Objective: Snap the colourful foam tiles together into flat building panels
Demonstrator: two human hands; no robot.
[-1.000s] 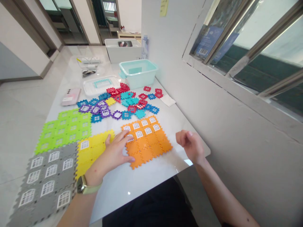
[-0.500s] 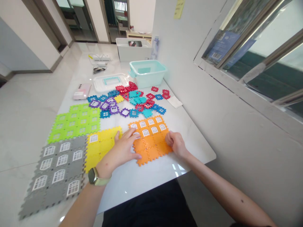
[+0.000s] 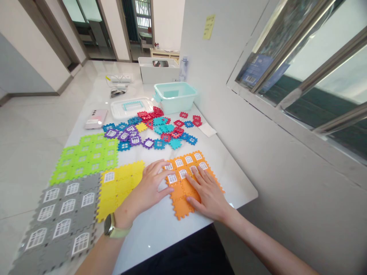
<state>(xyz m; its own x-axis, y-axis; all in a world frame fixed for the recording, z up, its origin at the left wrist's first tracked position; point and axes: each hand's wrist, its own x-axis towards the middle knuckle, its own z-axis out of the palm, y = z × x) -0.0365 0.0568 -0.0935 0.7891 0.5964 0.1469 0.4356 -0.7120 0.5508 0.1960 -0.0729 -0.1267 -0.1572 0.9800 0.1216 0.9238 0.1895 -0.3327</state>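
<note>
My left hand (image 3: 147, 183) lies flat on the left edge of the orange foam tile sheet (image 3: 180, 202), its fingers over white window tiles. My right hand (image 3: 208, 194) presses flat on the sheet's right part, fingers spread and holding nothing. The sheet's lower right is hidden under that hand. To the left sit a yellow tile sheet (image 3: 116, 191), a lime green tile sheet (image 3: 88, 156) and a grey sheet with white windows (image 3: 63, 221). Loose red, blue, teal and purple tiles (image 3: 151, 133) lie in a heap beyond the hands.
A pale teal plastic tub (image 3: 174, 97), a clear lid with a teal handle (image 3: 132, 108) and a phone (image 3: 96, 118) stand on the white table (image 3: 160, 240). Behind them are a white box (image 3: 157, 70) and a bottle (image 3: 183, 68). A wall and window run along the right.
My right hand has moved from the orange sheet's right edge onto the sheet and lies flat. My left hand has slid slightly right. The view has shifted a little.
</note>
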